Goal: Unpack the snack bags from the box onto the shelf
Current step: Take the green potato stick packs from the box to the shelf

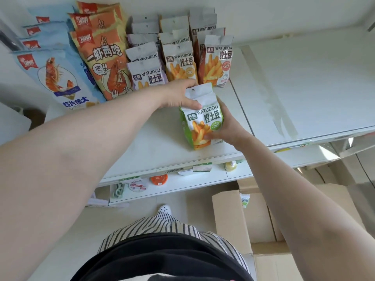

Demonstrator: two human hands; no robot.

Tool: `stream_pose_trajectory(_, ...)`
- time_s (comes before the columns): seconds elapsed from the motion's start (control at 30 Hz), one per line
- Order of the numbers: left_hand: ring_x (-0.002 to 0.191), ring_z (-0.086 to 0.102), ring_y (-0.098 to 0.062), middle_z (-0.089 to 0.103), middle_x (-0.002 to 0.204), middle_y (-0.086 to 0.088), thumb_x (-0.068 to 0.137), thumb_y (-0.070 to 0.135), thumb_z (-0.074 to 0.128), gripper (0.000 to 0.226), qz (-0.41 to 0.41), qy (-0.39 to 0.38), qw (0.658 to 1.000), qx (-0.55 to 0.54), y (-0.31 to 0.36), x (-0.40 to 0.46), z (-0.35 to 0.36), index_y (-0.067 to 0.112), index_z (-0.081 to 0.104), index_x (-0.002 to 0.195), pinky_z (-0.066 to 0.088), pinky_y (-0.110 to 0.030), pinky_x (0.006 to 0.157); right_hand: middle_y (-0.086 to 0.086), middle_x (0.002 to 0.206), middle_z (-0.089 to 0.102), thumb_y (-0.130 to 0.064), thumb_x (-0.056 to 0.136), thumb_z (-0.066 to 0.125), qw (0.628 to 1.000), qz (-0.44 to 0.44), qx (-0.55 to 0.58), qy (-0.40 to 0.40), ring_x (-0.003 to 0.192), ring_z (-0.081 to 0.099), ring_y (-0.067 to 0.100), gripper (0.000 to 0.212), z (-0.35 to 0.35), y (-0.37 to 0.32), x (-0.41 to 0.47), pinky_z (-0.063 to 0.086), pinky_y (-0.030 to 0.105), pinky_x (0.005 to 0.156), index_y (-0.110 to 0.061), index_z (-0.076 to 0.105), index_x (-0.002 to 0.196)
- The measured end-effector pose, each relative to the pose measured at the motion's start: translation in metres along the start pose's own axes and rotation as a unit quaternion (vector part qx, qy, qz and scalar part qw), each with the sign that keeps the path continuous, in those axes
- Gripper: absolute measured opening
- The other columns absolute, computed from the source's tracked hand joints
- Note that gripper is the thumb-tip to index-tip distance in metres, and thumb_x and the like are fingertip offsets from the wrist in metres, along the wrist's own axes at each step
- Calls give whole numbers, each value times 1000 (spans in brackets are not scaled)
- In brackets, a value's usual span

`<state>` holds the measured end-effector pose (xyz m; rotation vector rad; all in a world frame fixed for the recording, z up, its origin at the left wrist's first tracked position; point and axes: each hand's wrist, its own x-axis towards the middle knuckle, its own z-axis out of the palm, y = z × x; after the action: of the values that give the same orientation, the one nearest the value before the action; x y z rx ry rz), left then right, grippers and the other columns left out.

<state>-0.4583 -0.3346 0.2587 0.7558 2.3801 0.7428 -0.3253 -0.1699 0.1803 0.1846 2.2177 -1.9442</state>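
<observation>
A green and white snack bag (203, 116) printed with fries stands on the white shelf (154, 142), just in front of the stocked rows. My left hand (178, 96) grips its top edge. My right hand (227, 124) holds its right side and lower front. Behind it stand rows of the same kind of bag in purple (146, 76), yellow (180, 63) and red-brown (217, 61). The open cardboard box (233, 218) sits on the floor at the lower right, with one more green bag (245, 199) showing inside.
Large blue shrimp-chip bags (58, 78) and orange ones (103, 57) fill the shelf's left. A bare shelf panel (304, 88) lies to the right. A lower shelf (182, 181) holds small items. My shoe (164, 209) is on the floor by the box.
</observation>
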Motion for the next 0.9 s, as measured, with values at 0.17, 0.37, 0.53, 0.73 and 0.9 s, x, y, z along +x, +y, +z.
stream_pose_trajectory(0.17, 123, 44, -11, 46, 133, 3, 75, 31, 81, 79, -3, 170, 966, -195, -19, -9, 28, 23, 37, 141, 35, -23, 98, 0, 126, 61, 12, 59, 83, 1000, -3, 1, 13, 112, 63, 14, 110, -2, 5, 6, 56, 35, 88, -20, 28, 150)
stream_pose_trajectory(0.37, 116, 51, 9, 52, 135, 14, 47, 73, 79, 126, -35, 128, 899, -416, -37, -34, 103, 23, 20, 147, 42, -13, 95, 4, 135, 54, -4, 54, 85, 999, -16, -27, 18, 120, 57, 19, 113, -4, 6, 9, 56, 39, 88, -21, 26, 149)
stream_pose_trajectory(0.53, 125, 50, -4, 47, 143, 1, 66, 38, 84, 105, 11, 53, 948, -314, -43, -23, 117, 12, 23, 147, 40, -16, 103, -2, 140, 42, -3, 56, 87, 997, -26, -67, -14, 124, 52, 10, 131, -7, 5, 14, 55, 24, 80, -18, 0, 152)
stream_pose_trajectory(0.73, 127, 42, -9, 44, 140, 4, 94, 20, 59, 60, 32, 6, 964, -264, -48, -24, 110, 11, 32, 146, 36, -14, 104, -8, 131, 50, 5, 55, 90, 994, -34, -102, -26, 115, 54, -1, 130, -10, 10, 20, 54, 23, 87, -15, 8, 153)
stream_pose_trajectory(0.9, 136, 18, -3, 16, 149, 0, 88, 23, 64, 92, 86, 36, 983, -160, -52, -28, 98, 2, 0, 151, 17, 1, 104, -5, 136, 52, -4, 51, 93, 993, -38, -108, -11, 123, 53, 7, 130, -15, 13, 22, 51, 25, 92, -17, 14, 154)
